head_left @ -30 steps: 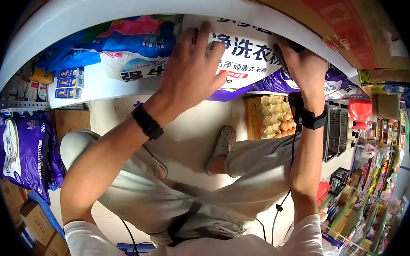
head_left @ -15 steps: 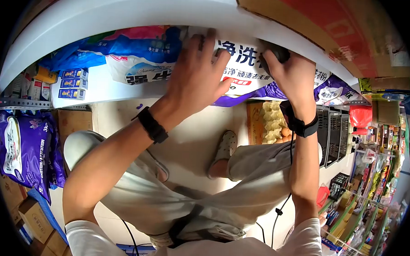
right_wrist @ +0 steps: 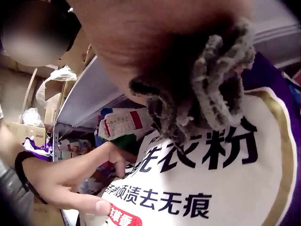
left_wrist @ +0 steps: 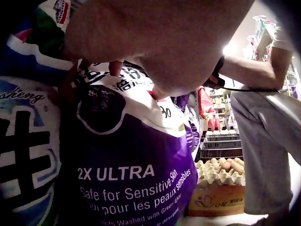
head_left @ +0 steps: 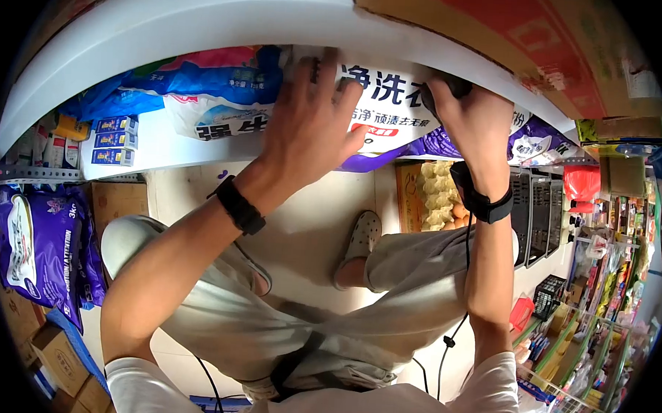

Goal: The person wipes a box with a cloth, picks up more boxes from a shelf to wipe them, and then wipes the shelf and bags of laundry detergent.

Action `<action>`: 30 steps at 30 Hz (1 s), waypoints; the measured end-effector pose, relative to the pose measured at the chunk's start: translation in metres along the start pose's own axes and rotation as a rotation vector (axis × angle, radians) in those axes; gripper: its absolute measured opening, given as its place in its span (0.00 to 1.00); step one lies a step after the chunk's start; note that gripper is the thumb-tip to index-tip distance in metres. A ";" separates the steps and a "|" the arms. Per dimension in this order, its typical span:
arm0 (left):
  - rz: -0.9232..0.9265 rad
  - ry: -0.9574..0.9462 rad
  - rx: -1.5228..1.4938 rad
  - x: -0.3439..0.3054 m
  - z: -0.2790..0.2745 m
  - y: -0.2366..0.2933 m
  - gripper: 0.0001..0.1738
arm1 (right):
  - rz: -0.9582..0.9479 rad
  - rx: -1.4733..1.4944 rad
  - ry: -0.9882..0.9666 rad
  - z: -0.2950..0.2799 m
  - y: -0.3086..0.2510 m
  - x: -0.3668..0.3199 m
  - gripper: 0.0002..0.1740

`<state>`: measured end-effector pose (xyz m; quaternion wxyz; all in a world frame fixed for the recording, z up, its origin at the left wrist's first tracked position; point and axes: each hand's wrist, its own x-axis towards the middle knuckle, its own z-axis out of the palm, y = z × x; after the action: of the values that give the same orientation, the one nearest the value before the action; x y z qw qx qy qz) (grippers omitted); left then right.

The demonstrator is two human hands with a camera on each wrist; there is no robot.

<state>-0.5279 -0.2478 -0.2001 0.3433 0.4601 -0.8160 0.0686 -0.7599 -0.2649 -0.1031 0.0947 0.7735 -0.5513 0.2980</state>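
Note:
A large white and purple washing-powder bag fills the middle of the shelf; its purple lower part carries white lettering in the left wrist view. My left hand lies against the bag's left side, fingers extended and thumb apart; the right wrist view also shows this hand touching the printed front. My right hand grips a crumpled grey fuzzy cloth against the upper front, covering part of the large print. The cloth hides most of the right fingers.
Left of the bag lie a blue package and a white package, near small stacked boxes. A cardboard box overhangs the shelf. Below are an egg tray, black crates and purple bags.
My right hand has shifted left across the bag's front with the cloth. My left hand stays on the bag's left side. The head view has shifted slightly.

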 end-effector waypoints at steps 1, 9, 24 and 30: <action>0.009 -0.013 -0.019 0.000 0.000 0.000 0.32 | 0.044 0.073 -0.020 0.002 -0.001 0.000 0.16; 0.042 -0.016 -0.061 0.000 -0.005 -0.004 0.33 | -0.098 -0.142 0.039 0.014 0.000 -0.002 0.17; 0.040 -0.047 -0.076 -0.003 -0.006 -0.005 0.33 | -0.073 -0.086 0.118 0.016 0.009 0.012 0.14; 0.023 -0.053 -0.074 0.000 -0.006 -0.003 0.33 | -0.109 -0.225 0.056 0.014 0.013 0.002 0.16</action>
<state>-0.5226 -0.2468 -0.1960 0.3375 0.4391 -0.8321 0.0300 -0.7660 -0.2778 -0.1163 0.2122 0.7781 -0.5357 0.2502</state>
